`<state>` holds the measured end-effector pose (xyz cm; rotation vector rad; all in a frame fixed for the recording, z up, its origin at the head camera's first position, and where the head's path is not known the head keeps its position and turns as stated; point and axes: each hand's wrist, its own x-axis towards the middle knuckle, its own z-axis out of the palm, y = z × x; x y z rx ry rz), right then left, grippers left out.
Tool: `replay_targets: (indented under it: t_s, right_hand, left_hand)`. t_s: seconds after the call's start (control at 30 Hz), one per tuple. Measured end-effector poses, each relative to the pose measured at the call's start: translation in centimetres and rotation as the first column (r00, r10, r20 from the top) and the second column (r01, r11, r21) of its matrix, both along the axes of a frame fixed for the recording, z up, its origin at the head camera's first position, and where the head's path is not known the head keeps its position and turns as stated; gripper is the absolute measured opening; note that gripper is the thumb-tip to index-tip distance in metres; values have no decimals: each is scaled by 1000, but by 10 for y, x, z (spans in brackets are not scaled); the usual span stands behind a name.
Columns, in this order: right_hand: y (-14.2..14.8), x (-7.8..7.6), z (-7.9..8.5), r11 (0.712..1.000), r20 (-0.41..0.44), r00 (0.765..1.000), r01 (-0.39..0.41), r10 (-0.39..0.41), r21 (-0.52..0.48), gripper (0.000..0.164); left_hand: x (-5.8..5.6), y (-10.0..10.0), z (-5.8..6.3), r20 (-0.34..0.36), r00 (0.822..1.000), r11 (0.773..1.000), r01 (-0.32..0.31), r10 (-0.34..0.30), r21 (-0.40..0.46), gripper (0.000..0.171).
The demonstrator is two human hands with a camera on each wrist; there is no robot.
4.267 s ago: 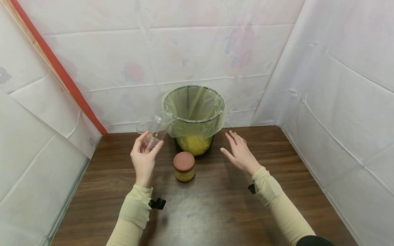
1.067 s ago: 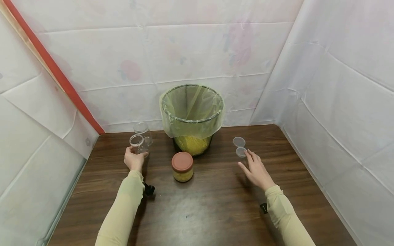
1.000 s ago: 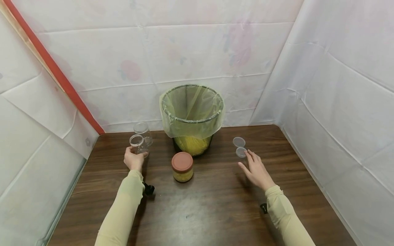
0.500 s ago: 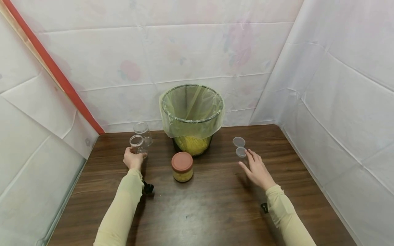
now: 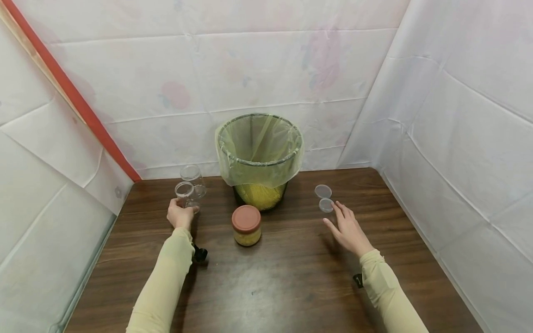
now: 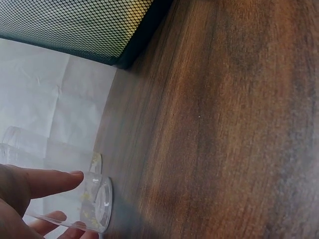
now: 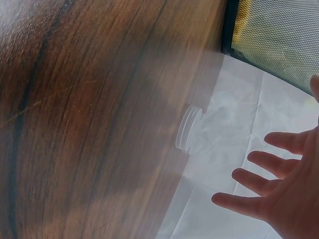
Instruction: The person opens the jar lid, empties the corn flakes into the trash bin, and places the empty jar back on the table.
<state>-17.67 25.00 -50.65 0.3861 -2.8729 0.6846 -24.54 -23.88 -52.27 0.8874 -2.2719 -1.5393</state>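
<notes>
In the head view, a clear jar [image 5: 184,189] without a lid stands at the table's left, and my left hand [image 5: 180,216] is round its lower part. The left wrist view shows the thumb on one side of this jar [image 6: 102,204] and several fingers on the other. Right behind it stands a second clear lidless jar [image 5: 191,173]. On the right, two round clear lids lie one behind the other, the front lid [image 5: 326,205] and the back lid [image 5: 323,191]. My right hand [image 5: 350,231] hovers by the front lid, fingers spread and holding nothing.
A mesh wastebasket [image 5: 260,194] with a yellow-green liner stands at the back middle. In front of it sits a squat jar [image 5: 246,226] with a reddish-brown lid and yellow contents. Cloth walls [image 5: 291,69] enclose the wooden table [image 5: 266,286] at back and sides.
Earlier, the left hand held a tilted clear jar in the air; a clear jar now stands in front of the other one. The right hand has come back toward me. Over the last second, almost nothing moved.
</notes>
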Motion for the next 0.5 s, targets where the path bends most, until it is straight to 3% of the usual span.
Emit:
replay_targets:
  t_s: [0.5]
  right_hand:
    - [0, 0, -1, 1000, 16, 1000, -1, 1, 4, 68]
  left_hand:
    - [-1, -4, -4, 3, 999, 999, 32, -32, 20, 69]
